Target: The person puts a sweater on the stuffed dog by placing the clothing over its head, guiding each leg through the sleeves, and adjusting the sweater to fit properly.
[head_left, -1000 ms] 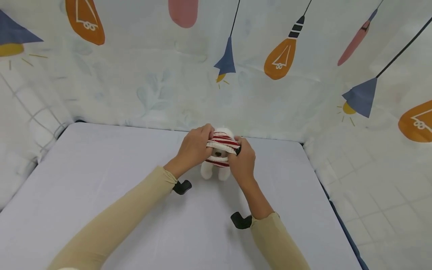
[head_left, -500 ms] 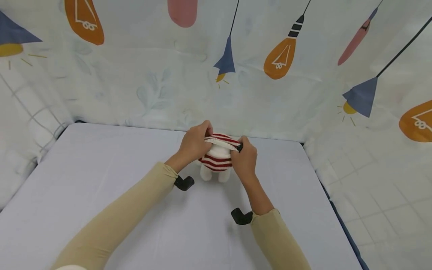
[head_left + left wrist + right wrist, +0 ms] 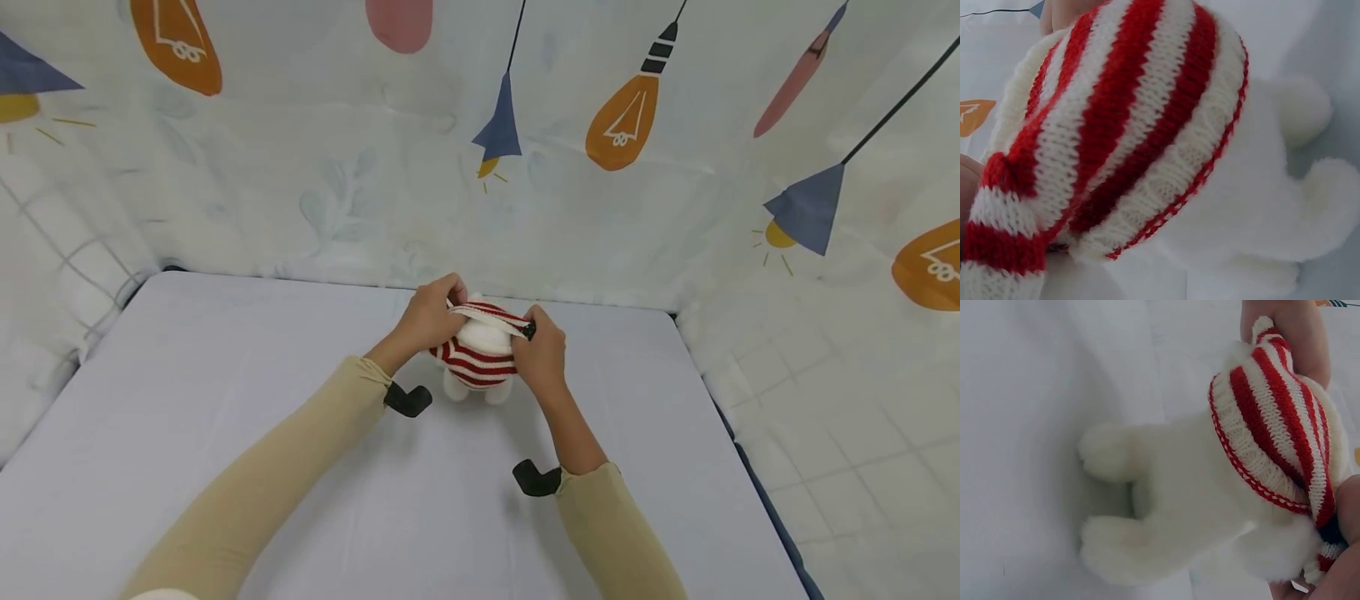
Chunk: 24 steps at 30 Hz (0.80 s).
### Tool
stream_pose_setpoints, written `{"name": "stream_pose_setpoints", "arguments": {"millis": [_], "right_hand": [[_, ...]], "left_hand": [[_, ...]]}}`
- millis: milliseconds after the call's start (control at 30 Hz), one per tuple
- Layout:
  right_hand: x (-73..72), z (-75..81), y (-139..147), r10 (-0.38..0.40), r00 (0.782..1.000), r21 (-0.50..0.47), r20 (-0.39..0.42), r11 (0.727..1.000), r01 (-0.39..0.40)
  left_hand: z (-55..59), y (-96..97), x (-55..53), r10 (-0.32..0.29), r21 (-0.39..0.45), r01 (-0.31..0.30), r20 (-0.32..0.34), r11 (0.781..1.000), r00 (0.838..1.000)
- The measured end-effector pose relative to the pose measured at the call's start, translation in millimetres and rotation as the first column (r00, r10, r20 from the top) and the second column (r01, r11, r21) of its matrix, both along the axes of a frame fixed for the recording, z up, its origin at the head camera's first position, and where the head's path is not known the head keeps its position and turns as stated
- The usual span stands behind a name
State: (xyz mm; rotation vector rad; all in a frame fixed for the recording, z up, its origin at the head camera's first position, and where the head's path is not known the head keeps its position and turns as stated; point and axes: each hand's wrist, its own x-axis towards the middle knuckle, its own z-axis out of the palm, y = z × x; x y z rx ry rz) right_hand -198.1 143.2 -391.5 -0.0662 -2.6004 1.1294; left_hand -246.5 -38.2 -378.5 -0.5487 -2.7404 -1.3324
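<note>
In the head view a white plush toy animal (image 3: 456, 387) stands upright at the table's far side, wearing a red-and-white striped knit garment (image 3: 480, 367). My left hand (image 3: 429, 318) pinches the garment's upper edge on the left. On the right, my right hand (image 3: 542, 346) grips that stretched edge beside a small dark patch. White plush shows between the raised band and the lower stripes; the toy's face is hidden. The left wrist view gives a close look at the striped knit (image 3: 1129, 94) with a narrow sleeve (image 3: 1004, 244). Below the hem, the toy's white body (image 3: 1172, 456) and legs are bare in the right wrist view.
A white-covered table (image 3: 300, 333) extends under both arms. Behind it hangs a pale sheet (image 3: 420, 183) printed with lamps, bulbs and pencils, and it continues along both sides. Black curved pieces (image 3: 408, 400) stick out at both sleeve cuffs.
The toy's muzzle, visible a second ago, is now covered. The striped knit has spread wider across its front, and the left hand has drawn its edge slightly outward. Both hands keep hold.
</note>
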Motion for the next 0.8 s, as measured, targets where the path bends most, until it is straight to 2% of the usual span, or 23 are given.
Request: {"name": "stream_pose_setpoints", "arguments": {"millis": [167, 300, 533, 700, 800], "right_hand": [[-3.5, -2.8, 2.7, 0.001, 0.993, -0.073, 0.121, 0.997, 0.008], [-5.2, -6.3, 5.0, 0.0, 0.981, -0.14, 0.194, 0.99, 0.028], [-6.9, -13.3, 8.2, 0.012, 0.955, -0.216, 0.296, 0.975, 0.054], [-8.4, -14.8, 7.6, 0.015, 0.943, -0.228, 0.334, 0.972, 0.065], [-9.5, -14.3, 5.1, 0.019, 0.934, -0.244, 0.356, 0.967, 0.074]], "left_hand": [[-4.4, -1.2, -2.8, -0.008, 0.074, -0.001, 0.123, 0.997, 0.992], [-7.6, -1.4, -4.5, -0.022, 0.121, -0.006, 0.228, 0.993, 0.973], [-13.9, -2.5, -7.6, -0.017, 0.096, -0.018, 0.358, 0.995, 0.933], [-16.7, -2.0, -9.1, -0.028, 0.097, -0.014, 0.418, 0.995, 0.908], [-18.9, -2.4, -9.8, -0.048, 0.115, 0.0, 0.419, 0.993, 0.907]]}}
